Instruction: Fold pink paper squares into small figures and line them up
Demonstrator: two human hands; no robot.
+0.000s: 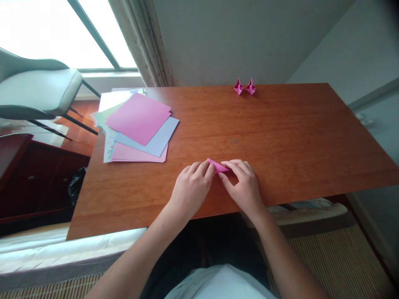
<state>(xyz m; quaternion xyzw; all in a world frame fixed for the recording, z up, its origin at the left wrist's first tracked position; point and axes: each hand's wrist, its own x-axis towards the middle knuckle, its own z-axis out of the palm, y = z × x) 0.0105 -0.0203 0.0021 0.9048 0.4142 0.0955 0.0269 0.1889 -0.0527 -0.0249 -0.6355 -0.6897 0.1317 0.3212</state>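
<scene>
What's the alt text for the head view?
Two bare hands, left and right, work a small folded piece of pink paper at the near edge of a wooden table. Two pink folded figures stand at the far edge; colored paper sheets lie at the left.

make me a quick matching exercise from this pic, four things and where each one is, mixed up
1. folded pink paper
2. paired origami figures
3. loose coloured sheets
4. chair

A. near the window
B. on the left end of the table
C. between the left hand and right hand
D. near the table's far edge, right of the sheets

1-C, 2-D, 3-B, 4-A
</scene>
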